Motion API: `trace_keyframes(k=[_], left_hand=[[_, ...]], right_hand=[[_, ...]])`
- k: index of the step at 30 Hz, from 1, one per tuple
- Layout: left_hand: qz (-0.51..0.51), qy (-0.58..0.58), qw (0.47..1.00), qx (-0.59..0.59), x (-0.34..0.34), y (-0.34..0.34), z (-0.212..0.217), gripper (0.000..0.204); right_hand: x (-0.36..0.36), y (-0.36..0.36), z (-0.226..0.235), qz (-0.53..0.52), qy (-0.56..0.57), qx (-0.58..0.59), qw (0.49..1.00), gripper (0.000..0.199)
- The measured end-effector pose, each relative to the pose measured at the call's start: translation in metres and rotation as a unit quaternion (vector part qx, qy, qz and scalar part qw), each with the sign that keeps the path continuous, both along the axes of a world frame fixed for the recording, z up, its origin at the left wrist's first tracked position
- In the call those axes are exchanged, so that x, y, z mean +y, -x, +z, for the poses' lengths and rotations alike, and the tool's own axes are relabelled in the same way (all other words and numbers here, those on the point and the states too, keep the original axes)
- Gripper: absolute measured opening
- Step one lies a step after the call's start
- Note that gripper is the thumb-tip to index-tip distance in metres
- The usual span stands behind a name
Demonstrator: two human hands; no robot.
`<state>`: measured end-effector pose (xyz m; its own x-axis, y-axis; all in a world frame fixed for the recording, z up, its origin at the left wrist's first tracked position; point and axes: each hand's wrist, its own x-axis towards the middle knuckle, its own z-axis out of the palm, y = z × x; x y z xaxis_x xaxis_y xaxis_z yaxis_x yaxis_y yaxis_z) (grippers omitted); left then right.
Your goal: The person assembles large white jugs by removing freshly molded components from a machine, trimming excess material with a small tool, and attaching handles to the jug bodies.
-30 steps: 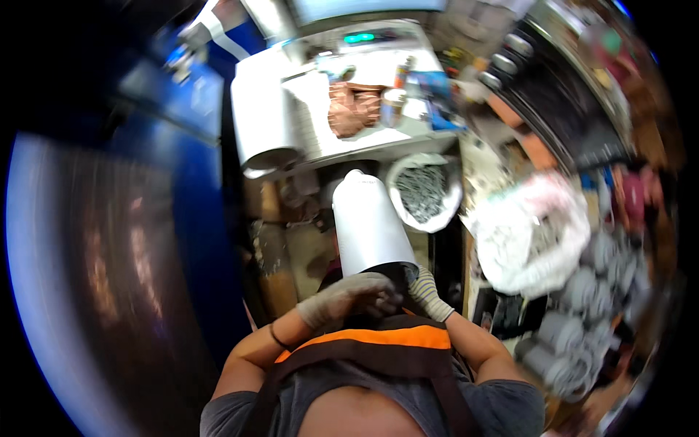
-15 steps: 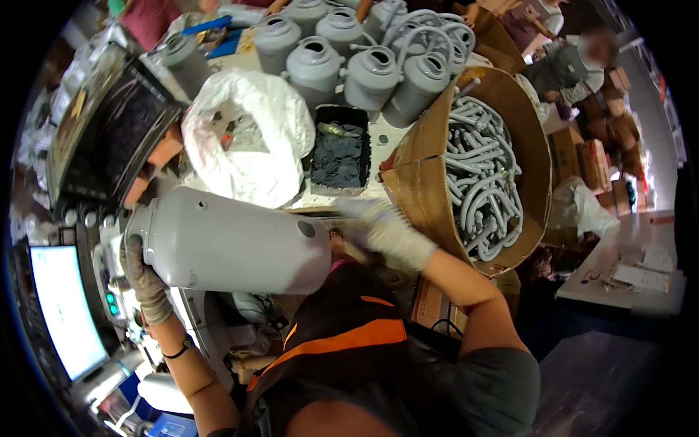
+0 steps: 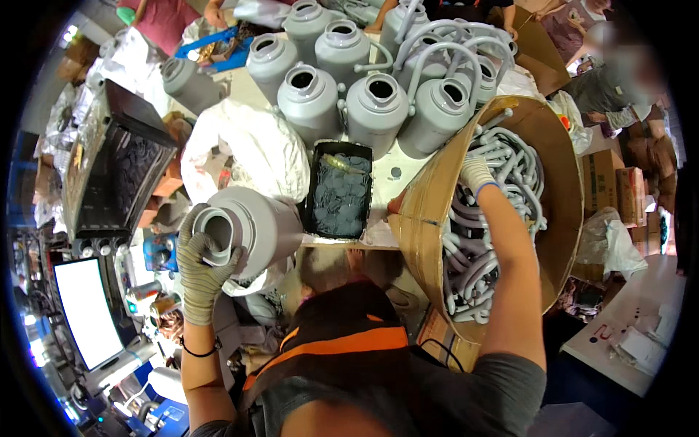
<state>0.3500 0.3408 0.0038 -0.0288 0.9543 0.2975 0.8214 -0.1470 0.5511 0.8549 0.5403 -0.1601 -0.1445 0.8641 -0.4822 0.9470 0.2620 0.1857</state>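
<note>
My left hand (image 3: 200,280), in a striped knit glove, grips the rim of a grey canister (image 3: 269,229). The canister lies tilted at the table's near edge, its open mouth toward my left. Over on the right, my gloved right hand (image 3: 477,172) reaches into a large cardboard box (image 3: 415,240). Grey curved tubes (image 3: 473,280) are heaped inside that box, and my right hand is down among them at its far left side. The fingers of that hand are mostly hidden, so whether they hold a tube does not show.
A black tray (image 3: 315,200) of dark round discs sits mid-table beside a white plastic sack (image 3: 284,156). Behind them stand several grey canisters (image 3: 309,105), some with curved tubes attached. A lit monitor (image 3: 89,313) is at left. Other people work across the table.
The canister has turned from lying broadside to pointing its mouth at my left hand. My right hand has moved from beside the canister's base into the cardboard box.
</note>
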Motion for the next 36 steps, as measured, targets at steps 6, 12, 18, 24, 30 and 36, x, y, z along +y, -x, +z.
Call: trace_keyframes(k=[6, 12, 18, 24, 30, 36], left_hand=[[0.032, -0.088, 0.991, -0.095, -0.023, 0.017, -0.025, 0.041], [-0.004, -0.139, 0.98, -0.139, -0.017, 0.025, -0.024, 0.045], [-0.025, -0.148, 0.98, -0.129, -0.03, 0.046, -0.033, 0.05], [-0.035, -0.14, 0.965, -0.219, -0.031, 0.065, -0.053, 0.045], [-0.061, -0.127, 0.965, -0.22, -0.028, 0.084, -0.07, 0.047], [-0.076, -0.114, 0.964, -0.229, -0.018, 0.097, -0.057, 0.045]], right_hand=[[-0.047, -0.132, 0.055, -0.077, -0.264, 0.108, 0.955, 0.038], [-0.058, 0.053, 0.159, -0.413, -0.269, 0.806, 0.327, 0.028], [-0.079, 0.347, 0.1, -0.298, 0.041, 0.876, 0.377, 0.02], [-0.069, 0.391, 0.1, -0.356, 0.101, 0.834, 0.408, 0.024], [-0.045, 0.425, 0.055, -0.449, 0.333, 0.64, 0.527, 0.017], [-0.045, 0.427, 0.094, -0.395, 0.274, 0.704, 0.523, 0.022]])
